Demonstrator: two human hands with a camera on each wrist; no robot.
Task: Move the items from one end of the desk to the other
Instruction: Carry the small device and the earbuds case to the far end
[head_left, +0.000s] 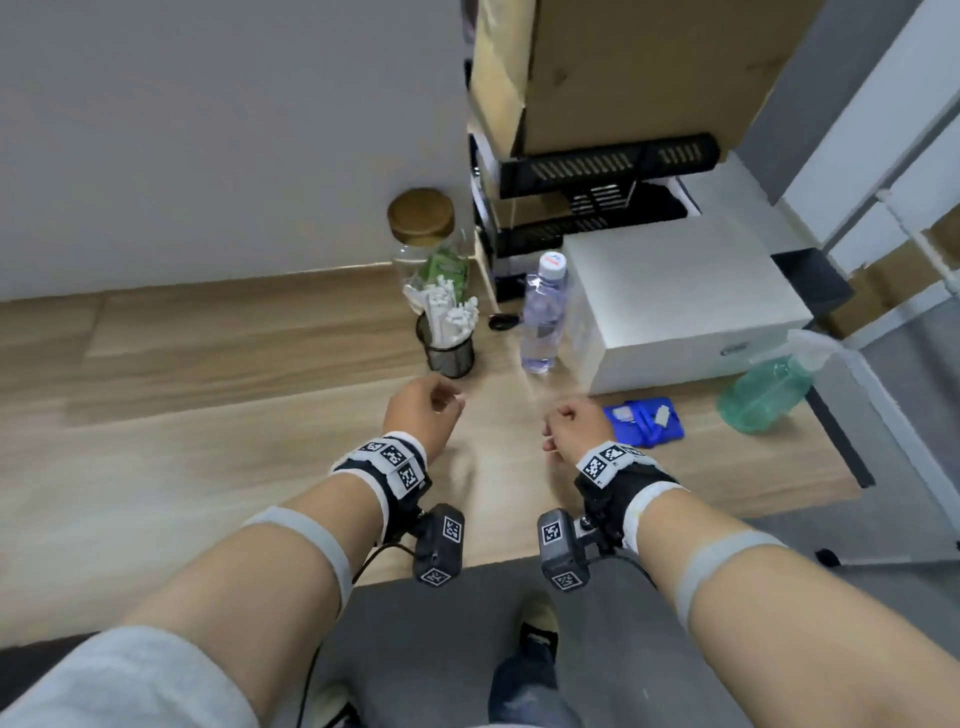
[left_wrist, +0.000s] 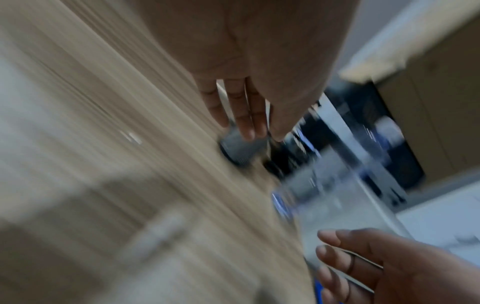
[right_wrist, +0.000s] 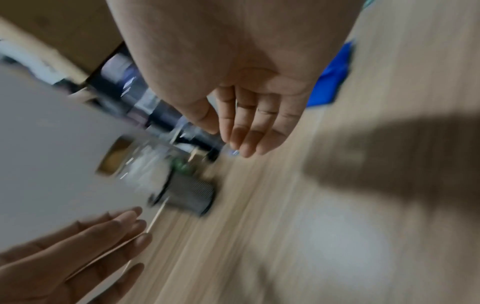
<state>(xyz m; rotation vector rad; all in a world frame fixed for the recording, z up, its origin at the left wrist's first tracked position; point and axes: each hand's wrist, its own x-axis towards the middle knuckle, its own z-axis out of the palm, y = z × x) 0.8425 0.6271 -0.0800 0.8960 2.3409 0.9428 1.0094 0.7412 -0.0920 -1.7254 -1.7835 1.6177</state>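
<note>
Our left hand (head_left: 421, 410) hovers over the wooden desk (head_left: 208, 415), fingers loosely bent and holding nothing. Just beyond its fingertips stands the black mesh cup (head_left: 451, 349), upright and stuffed with white sticks (head_left: 447, 312). Our right hand (head_left: 574, 423) hangs beside it, fingers relaxed and empty too; the clear water bottle (head_left: 543, 317) stands upright ahead of it, farther off. We judge the left hand nearer its target, so the mesh cup looks the likelier first pick, taken from the near side.
</note>
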